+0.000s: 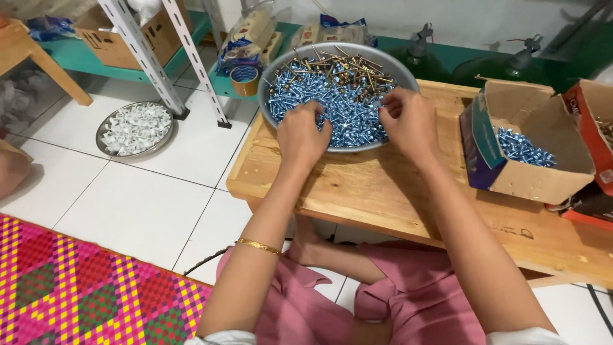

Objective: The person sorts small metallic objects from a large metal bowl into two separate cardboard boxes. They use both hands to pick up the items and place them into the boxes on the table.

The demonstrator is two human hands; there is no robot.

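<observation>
Two bare forearms reach away from the person's lap, over pink trousers (408, 300), with a gold bangle (258, 246) on the left wrist. A woven mat (83, 287) in pink, yellow and green lies on the white floor tiles to the left. Further out stands a low wooden table (383, 191). On it sits a round metal bowl (271, 70) heaped with blue screws (345, 96), some brass-coloured ones mixed in at the far side. The left hand (301, 134) rests on the screws at the near rim, fingers curled down into the pile; whether it holds any cannot be told. The right hand (408, 118) hovers just beside it, fingertips pinched narrow over the screws. At the right, an open carton (536, 179) holds more blue screws. Beyond, on the floor, a steel dish (105, 124) holds white plastic pieces beside slotted shelf legs (153, 57).
</observation>
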